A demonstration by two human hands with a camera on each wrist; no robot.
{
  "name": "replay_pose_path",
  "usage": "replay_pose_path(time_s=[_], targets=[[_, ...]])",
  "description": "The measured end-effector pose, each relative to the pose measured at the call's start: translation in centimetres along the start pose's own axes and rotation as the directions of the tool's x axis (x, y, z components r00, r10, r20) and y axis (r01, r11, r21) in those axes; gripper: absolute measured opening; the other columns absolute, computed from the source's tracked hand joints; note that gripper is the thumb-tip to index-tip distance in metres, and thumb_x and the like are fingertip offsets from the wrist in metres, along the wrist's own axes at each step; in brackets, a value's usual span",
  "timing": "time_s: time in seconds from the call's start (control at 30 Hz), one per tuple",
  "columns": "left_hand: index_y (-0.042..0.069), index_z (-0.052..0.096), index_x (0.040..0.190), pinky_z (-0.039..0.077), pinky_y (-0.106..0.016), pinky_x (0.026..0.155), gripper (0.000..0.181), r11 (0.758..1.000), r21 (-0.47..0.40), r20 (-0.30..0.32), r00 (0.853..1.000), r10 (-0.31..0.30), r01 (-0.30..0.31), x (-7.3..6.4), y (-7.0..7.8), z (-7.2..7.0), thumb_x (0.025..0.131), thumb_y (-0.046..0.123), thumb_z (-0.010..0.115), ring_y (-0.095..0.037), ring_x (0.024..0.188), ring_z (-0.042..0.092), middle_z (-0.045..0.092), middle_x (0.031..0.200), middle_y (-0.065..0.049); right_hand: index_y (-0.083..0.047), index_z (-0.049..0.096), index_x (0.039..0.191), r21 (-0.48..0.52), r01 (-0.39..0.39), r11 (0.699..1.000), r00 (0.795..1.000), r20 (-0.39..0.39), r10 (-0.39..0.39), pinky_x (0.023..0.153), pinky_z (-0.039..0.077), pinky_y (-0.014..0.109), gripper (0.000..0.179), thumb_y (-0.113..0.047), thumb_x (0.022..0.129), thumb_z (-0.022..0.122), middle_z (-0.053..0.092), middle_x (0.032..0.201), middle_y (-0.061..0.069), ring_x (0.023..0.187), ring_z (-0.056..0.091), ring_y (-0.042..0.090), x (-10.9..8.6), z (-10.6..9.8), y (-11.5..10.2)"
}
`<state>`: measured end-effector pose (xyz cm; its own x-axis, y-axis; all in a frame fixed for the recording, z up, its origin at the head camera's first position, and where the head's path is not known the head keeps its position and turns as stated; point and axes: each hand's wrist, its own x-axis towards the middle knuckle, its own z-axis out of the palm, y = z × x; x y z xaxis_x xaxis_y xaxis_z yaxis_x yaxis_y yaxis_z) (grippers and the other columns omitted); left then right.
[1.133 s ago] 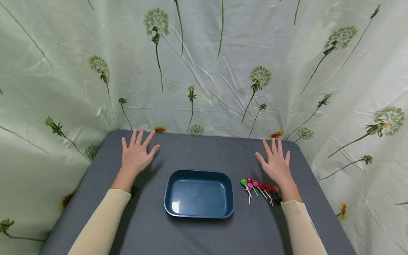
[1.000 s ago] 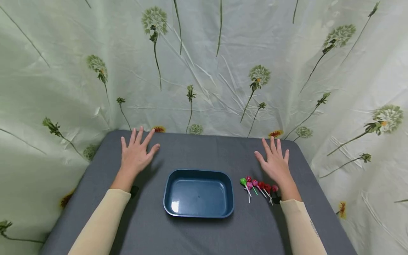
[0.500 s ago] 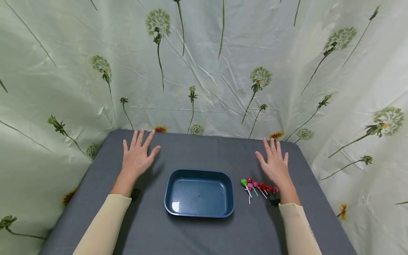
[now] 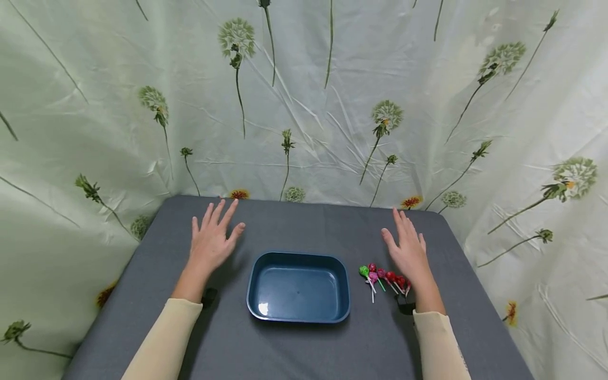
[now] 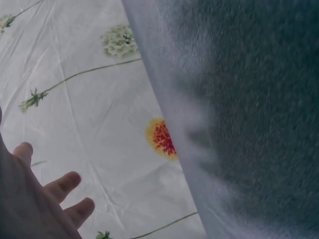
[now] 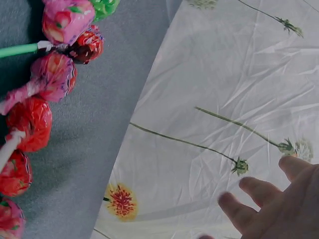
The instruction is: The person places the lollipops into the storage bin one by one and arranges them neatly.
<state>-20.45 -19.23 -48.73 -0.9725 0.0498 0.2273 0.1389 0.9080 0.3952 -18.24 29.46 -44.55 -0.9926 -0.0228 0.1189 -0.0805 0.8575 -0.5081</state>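
Note:
My left hand (image 4: 211,244) is held over the table's far left part, fingers spread, holding nothing. On the other side my right hand (image 4: 409,250) hovers with straight fingers, just beyond and right of a row of wrapped lollipops (image 4: 372,277). Green, pink and red wrappers show on the lollipops, and their sticks point mostly toward me. The right wrist view shows a red lollipop (image 6: 31,123) and a pink lollipop (image 6: 54,77) close up, with the right hand's fingers (image 6: 259,191) apart from them. Between the hands stands a blue rectangular tray (image 4: 298,293) with nothing in it.
A grey cloth covers the table (image 4: 309,227). Behind it and at both sides hangs a pale curtain (image 4: 309,105) printed with dandelions and other flowers. The tray's right rim lies a short gap left of the lollipops.
Both hands have drawn slightly back toward me, the left also a little to the right. The right hand has turned somewhat, its fingers closer together. The tray and lollipops stay put.

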Motion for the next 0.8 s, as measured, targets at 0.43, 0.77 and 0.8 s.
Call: replay_pose_path(time_s=[0.43, 0.77, 0.8], targets=[[0.034, 0.023, 0.170, 0.011, -0.078, 0.124, 0.070, 1.000, -0.023, 0.015, 1.000, 0.005, -0.005, -1.6, 0.6, 0.8, 0.109, 0.057, 0.047, -0.047, 0.159, 0.025, 0.033, 0.170, -0.021, -0.026, 0.009, 0.172, 0.049, -0.027, 0.998, 0.999, -0.021, 0.028, 0.116, 0.019, 0.080, 0.070, -0.054, 0.113, 0.035, 0.025, 0.174, 0.023, 0.157, 0.025, 0.052, -1.0, 0.4, 0.3], [0.032, 0.026, 0.169, 0.028, -0.071, 0.122, 0.065, 0.997, -0.074, 0.052, 0.998, 0.023, -0.019, -2.4, 0.5, 1.2, 0.111, 0.056, 0.042, -0.051, 0.141, 0.048, 0.052, 0.153, -0.027, -0.022, 0.021, 0.171, 0.203, -0.038, 0.978, 0.997, -0.058, 0.050, 0.116, 0.025, 0.073, 0.063, -0.044, 0.115, 0.040, 0.045, 0.161, 0.020, 0.144, 0.044, 0.047, -1.6, 1.0, 0.1], [0.031, 0.026, 0.169, 0.031, -0.070, 0.119, 0.065, 0.997, -0.080, 0.062, 0.998, 0.020, -0.015, -2.6, 0.5, 1.2, 0.111, 0.056, 0.042, -0.051, 0.138, 0.051, 0.055, 0.151, -0.026, -0.022, 0.023, 0.170, 0.208, -0.040, 0.977, 0.997, -0.055, 0.053, 0.114, 0.029, 0.071, 0.063, -0.044, 0.114, 0.041, 0.047, 0.159, 0.020, 0.141, 0.047, 0.045, -1.7, 1.0, 0.1]])
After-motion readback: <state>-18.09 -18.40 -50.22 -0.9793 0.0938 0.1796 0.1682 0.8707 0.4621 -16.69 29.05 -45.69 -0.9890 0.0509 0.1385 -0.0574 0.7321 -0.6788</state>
